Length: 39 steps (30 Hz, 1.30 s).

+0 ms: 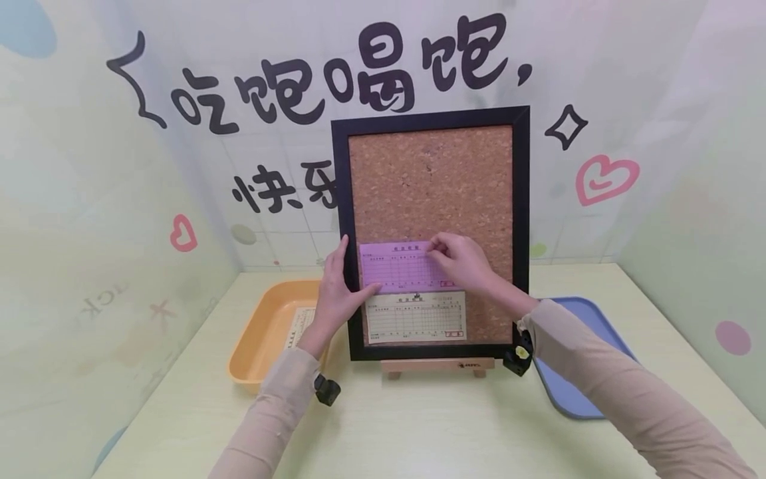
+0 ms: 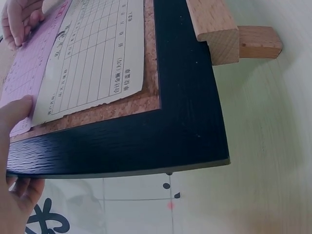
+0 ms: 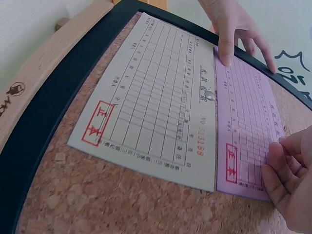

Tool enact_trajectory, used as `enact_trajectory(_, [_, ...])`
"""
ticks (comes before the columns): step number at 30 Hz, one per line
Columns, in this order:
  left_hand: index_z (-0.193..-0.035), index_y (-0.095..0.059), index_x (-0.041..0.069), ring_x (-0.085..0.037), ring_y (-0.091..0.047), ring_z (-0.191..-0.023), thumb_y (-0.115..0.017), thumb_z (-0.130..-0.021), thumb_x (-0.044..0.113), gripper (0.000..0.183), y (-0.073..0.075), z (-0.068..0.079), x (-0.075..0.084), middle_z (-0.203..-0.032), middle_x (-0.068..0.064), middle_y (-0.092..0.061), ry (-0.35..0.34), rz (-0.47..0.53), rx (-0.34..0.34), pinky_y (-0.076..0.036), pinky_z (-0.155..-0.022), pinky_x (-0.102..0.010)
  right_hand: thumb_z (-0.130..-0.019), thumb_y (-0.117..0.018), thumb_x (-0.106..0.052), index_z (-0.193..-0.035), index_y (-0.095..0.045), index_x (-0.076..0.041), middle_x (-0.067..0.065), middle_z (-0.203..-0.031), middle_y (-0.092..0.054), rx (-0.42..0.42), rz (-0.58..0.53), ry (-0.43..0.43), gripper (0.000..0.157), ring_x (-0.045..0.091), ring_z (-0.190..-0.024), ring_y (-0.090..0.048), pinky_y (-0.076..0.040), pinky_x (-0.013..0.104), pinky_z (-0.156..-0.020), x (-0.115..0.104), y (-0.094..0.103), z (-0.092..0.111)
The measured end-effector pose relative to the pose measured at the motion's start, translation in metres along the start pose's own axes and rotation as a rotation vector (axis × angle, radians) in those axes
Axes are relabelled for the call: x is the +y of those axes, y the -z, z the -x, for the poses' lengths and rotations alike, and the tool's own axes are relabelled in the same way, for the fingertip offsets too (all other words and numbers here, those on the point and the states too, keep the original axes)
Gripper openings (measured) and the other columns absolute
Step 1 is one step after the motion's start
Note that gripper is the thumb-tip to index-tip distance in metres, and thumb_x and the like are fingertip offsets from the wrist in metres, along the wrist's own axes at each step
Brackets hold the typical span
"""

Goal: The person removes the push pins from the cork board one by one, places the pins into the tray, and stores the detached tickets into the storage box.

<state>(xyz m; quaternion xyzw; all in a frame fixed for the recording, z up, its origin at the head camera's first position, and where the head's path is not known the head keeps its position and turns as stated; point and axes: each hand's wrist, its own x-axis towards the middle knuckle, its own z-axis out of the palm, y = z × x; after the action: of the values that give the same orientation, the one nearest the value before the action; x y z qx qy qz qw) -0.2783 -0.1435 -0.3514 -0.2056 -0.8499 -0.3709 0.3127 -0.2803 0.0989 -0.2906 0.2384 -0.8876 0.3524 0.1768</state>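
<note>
A framed cork board [image 1: 431, 179] stands upright on a small wooden easel [image 1: 419, 365]. On its lower left lies a cream receipt slip [image 1: 413, 318], with a small clear pushpin [image 3: 209, 95] at its top edge. Just above is a purple receipt slip [image 1: 389, 269]. My left hand [image 1: 336, 296] grips the board's left frame edge, thumb on the purple slip's lower left corner, other fingers behind the frame. My right hand [image 1: 463, 263] has thumb and fingers pinched together against the purple slip's upper part; I cannot tell what small thing the fingertips hide.
An orange tray [image 1: 251, 339] with a printed slip [image 1: 297, 324] in it is left of the board. A blue tray [image 1: 574, 399] lies to the right, partly behind my right sleeve [image 1: 604, 372]. A wall with large black lettering [image 1: 383, 66] rises behind.
</note>
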Motion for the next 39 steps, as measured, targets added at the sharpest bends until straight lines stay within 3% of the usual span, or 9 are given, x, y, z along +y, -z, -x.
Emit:
enact_trajectory(6, [-0.146,-0.014,0.014,-0.03,-0.039,-0.12,-0.08,-0.069,0.025,0.102,0.006,-0.001,0.002,-0.133,-0.018,-0.036,-0.003,-0.046,-0.041,-0.032,-0.101,-0.044,-0.089,-0.056,-0.012,-0.092,-0.063,-0.007,0.004,-0.077,-0.06,-0.016,-0.022,-0.026,0.009,0.015,-0.063,-0.048,-0.037,0.027,-0.055,0.007,0.004,0.007])
enact_trajectory(12, [-0.145,-0.015,0.011,-0.032,-0.045,-0.111,-0.08,-0.067,0.026,0.102,0.014,-0.004,0.003,-0.131,-0.02,-0.036,-0.024,-0.114,-0.058,-0.041,-0.093,-0.043,-0.089,-0.056,-0.011,-0.091,-0.063,-0.006,0.004,-0.071,-0.057,-0.015,-0.008,-0.006,0.008,0.015,-0.06,-0.045,-0.035,0.026,-0.053,0.011,0.006,0.013])
enact_trajectory(18, [-0.143,-0.02,0.009,-0.027,-0.052,-0.093,-0.081,-0.067,0.025,0.099,0.02,-0.012,0.001,-0.131,-0.017,-0.037,-0.07,-0.167,-0.042,-0.049,-0.076,-0.038,-0.089,-0.057,-0.01,-0.09,-0.063,-0.005,0.004,-0.072,-0.059,-0.008,-0.007,0.026,0.008,0.015,-0.059,-0.045,-0.036,0.026,-0.053,0.012,0.008,0.016])
enact_trajectory(26, [-0.136,-0.035,0.002,-0.025,-0.053,-0.089,-0.081,-0.066,0.019,0.086,0.028,-0.026,0.006,-0.127,-0.017,-0.042,-0.158,-0.187,0.037,-0.049,-0.072,-0.035,-0.088,-0.059,-0.01,-0.089,-0.064,-0.007,0.004,-0.075,-0.06,0.004,0.044,0.068,0.006,0.014,-0.061,-0.047,-0.037,0.026,-0.054,0.014,0.006,0.018])
enact_trajectory(34, [-0.123,-0.051,0.0,-0.03,-0.048,-0.1,-0.08,-0.067,0.02,0.066,0.031,-0.032,0.015,-0.113,-0.016,-0.05,-0.226,-0.272,0.031,-0.043,-0.085,-0.039,-0.087,-0.06,-0.01,-0.088,-0.064,-0.007,0.002,-0.071,-0.06,-0.002,0.099,0.061,0.005,0.013,-0.057,-0.047,-0.037,0.025,-0.051,0.012,0.005,0.019])
enact_trajectory(39, [-0.111,-0.059,0.001,-0.028,-0.048,-0.097,-0.079,-0.067,0.019,0.052,0.033,-0.038,0.023,-0.104,-0.012,-0.056,-0.282,-0.343,-0.026,-0.044,-0.081,-0.038,-0.087,-0.06,-0.011,-0.087,-0.064,-0.007,0.001,-0.068,-0.059,-0.015,0.095,0.053,0.006,0.011,-0.053,-0.046,-0.036,0.024,-0.049,0.012,0.005,0.02])
